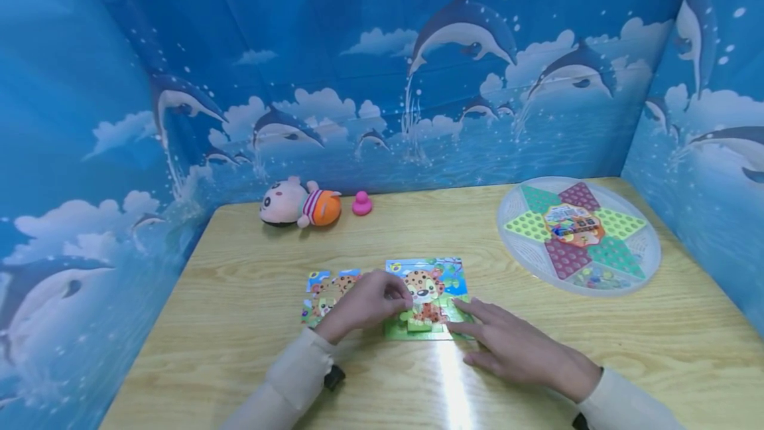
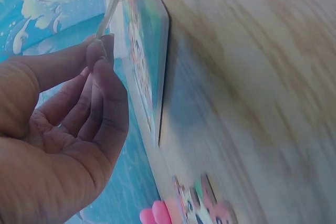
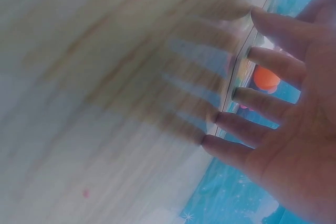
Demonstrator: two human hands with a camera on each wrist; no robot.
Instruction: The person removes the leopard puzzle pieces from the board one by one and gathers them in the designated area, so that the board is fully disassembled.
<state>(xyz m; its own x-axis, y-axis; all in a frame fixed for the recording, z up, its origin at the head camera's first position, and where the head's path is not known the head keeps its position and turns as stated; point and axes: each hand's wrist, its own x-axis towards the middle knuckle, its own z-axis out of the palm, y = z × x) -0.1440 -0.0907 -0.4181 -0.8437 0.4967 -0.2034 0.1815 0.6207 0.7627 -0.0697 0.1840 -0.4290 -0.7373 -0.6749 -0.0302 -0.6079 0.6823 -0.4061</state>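
On the table lies a leopard jigsaw puzzle (image 1: 424, 280) in a flat board, its lower left partly covered by my left hand (image 1: 367, 300). Thumb and fingertips of that hand pinch a thin puzzle piece (image 2: 111, 11), tilted up from the board in the left wrist view. My right hand (image 1: 519, 347) lies with spread, straight fingers at the board's lower right edge, fingertips on or right at it. Left of the board are more leopard puzzle pieces (image 1: 318, 284), partly hidden behind the left hand and wrist.
A plush doll (image 1: 322, 208) in orange and stripes lies at the back left, beside a small pink knobbed toy (image 1: 361, 204). A round Chinese checkers board (image 1: 516, 244) occupies the right rear. Dolphin-print cloth (image 1: 334, 85) walls off the table's back and sides.
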